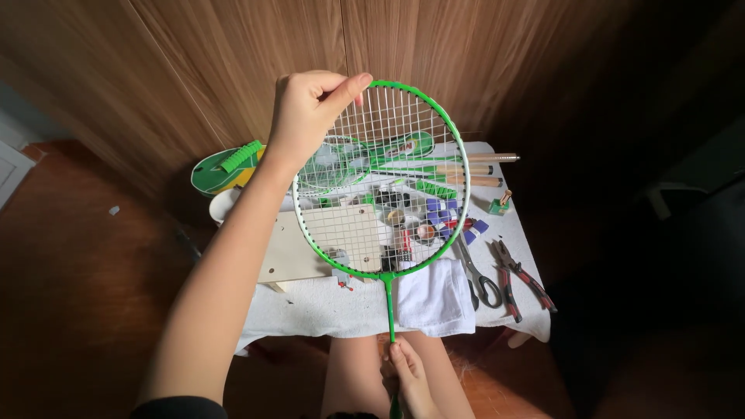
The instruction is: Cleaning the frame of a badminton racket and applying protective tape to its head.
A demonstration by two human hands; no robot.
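Green racket [384, 182] held upright lengthwise, left hand [310, 116] pinching the frame's top rim, right hand [407, 372] nearer the body, fingers closed around the thin shaft below.

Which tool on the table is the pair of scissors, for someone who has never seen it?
Start at the white-clothed table and go to its right end. The scissors lie there beside the folded white towel; they have grey loop handles, unlike the red-handled pliers further right.
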